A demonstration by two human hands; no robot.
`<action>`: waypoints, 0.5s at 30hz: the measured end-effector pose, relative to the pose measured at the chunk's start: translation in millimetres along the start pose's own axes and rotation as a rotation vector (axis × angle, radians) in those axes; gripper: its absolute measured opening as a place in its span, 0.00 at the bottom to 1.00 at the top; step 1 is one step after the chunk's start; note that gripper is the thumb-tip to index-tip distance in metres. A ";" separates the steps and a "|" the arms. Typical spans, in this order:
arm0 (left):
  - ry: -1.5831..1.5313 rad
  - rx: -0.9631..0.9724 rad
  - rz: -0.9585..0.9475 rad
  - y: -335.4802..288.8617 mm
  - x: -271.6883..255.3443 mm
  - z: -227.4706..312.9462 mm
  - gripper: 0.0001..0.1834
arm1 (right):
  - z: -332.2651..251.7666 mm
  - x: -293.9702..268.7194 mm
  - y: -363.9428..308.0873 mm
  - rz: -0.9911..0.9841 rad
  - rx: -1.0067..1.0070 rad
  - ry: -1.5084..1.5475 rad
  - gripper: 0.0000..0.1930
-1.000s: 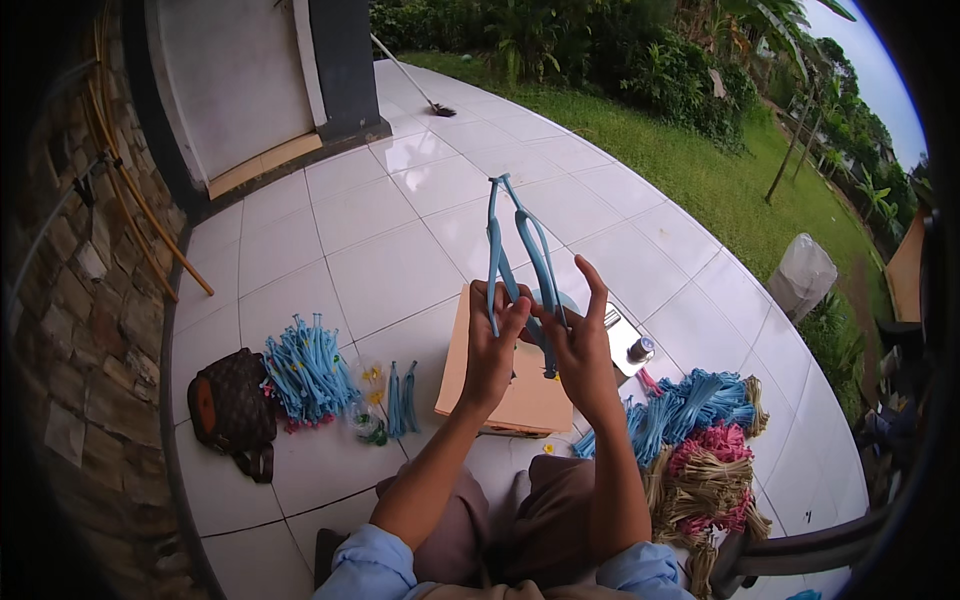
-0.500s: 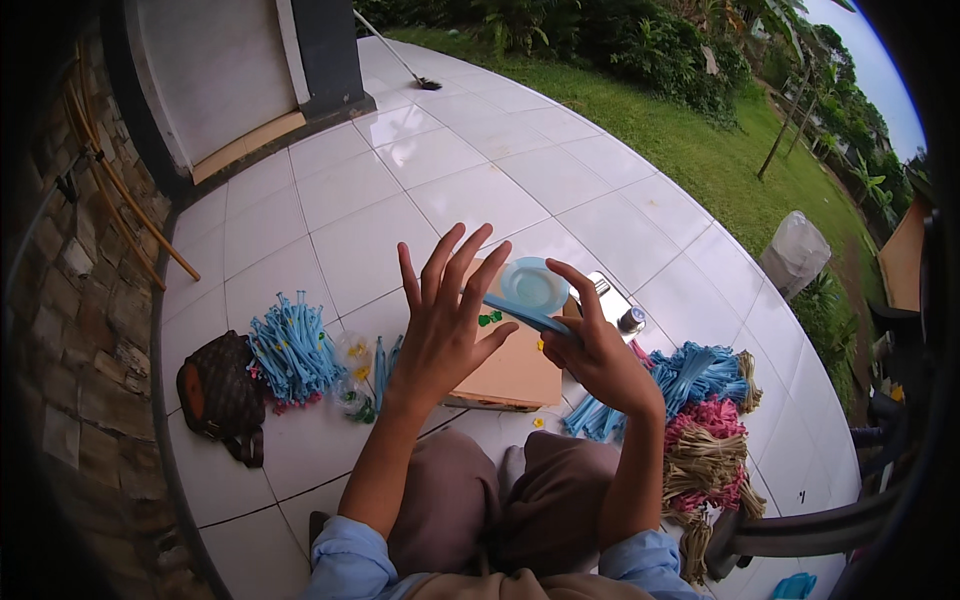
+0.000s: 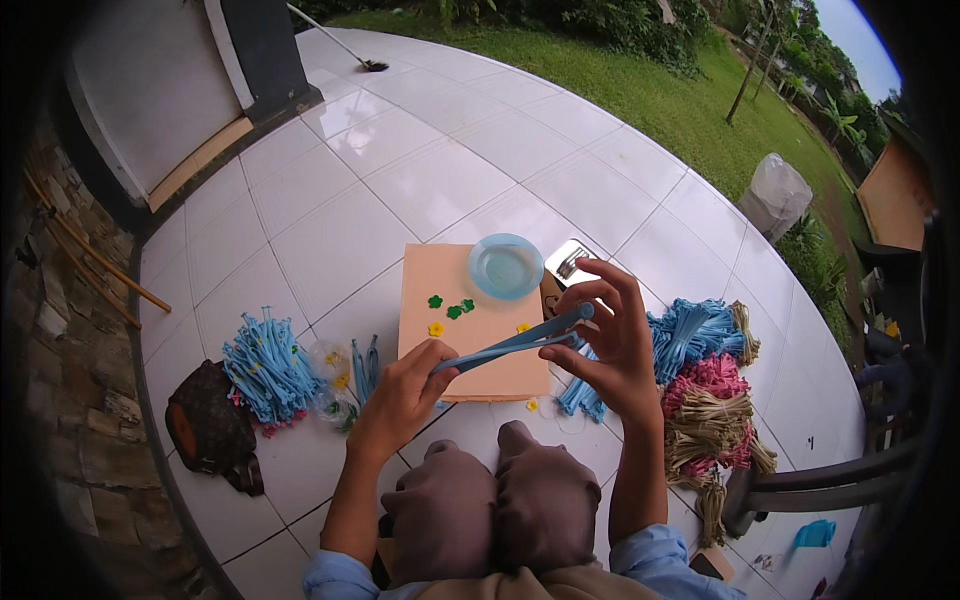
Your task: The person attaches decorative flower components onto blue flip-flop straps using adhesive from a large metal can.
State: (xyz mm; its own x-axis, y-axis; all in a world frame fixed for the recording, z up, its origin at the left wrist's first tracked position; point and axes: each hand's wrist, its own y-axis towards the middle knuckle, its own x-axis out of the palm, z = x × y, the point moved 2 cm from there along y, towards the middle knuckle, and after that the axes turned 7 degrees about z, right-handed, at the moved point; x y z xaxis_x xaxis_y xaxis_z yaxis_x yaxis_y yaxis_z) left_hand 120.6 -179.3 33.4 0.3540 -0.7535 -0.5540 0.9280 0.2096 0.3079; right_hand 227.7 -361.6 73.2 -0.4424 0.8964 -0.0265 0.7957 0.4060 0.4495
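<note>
A long light-blue strip (image 3: 515, 338), apparently doubled and rounded at its end, slants up to the right in front of me. My left hand (image 3: 392, 402) is closed round its lower end. Around the upper end, my right hand (image 3: 622, 352) has thumb and fingers apart; whether they touch the strip is hard to tell. Beneath lies a peach-coloured box or board (image 3: 425, 268). Several small green flowers (image 3: 454, 312) and a yellow flower (image 3: 436, 329) rest on it. A translucent blue dish (image 3: 507, 240) sits at its far right corner.
Blue strips (image 3: 268, 365) are heaped at left beside a brown bag (image 3: 210, 425). Bundles of blue (image 3: 690, 340), pink (image 3: 705, 378) and beige (image 3: 710, 425) strips lie right. A shiny tray (image 3: 572, 260) stands behind my right hand. A dark curved frame (image 3: 830, 495) is at lower right.
My left hand has gone from spread fingers to gripping the strip's lower end. The right hand has loosened and moved slightly right. The view has shifted, uncovering more of the box and flowers.
</note>
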 end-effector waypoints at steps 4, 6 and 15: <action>-0.246 -0.158 0.012 -9.0 21.5 -25.7 0.12 | 18.2 -0.4 -5.0 -0.055 0.088 0.075 0.38; -0.376 -0.268 0.042 -13.9 29.1 -35.7 0.12 | 28.4 -3.9 -8.0 -0.029 0.081 0.126 0.38; -0.880 -0.425 0.133 -1.9 34.8 -60.8 0.17 | 86.4 -19.2 -13.2 0.318 0.130 0.046 0.31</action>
State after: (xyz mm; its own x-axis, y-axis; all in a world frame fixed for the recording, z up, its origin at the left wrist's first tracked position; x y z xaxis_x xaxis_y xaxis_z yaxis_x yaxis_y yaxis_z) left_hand 138.2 -168.0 -33.5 0.4060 -0.8661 0.2917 0.9122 0.4031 -0.0728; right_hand 261.5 -368.8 -9.3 -0.1795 0.9739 0.1387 0.9416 0.1293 0.3109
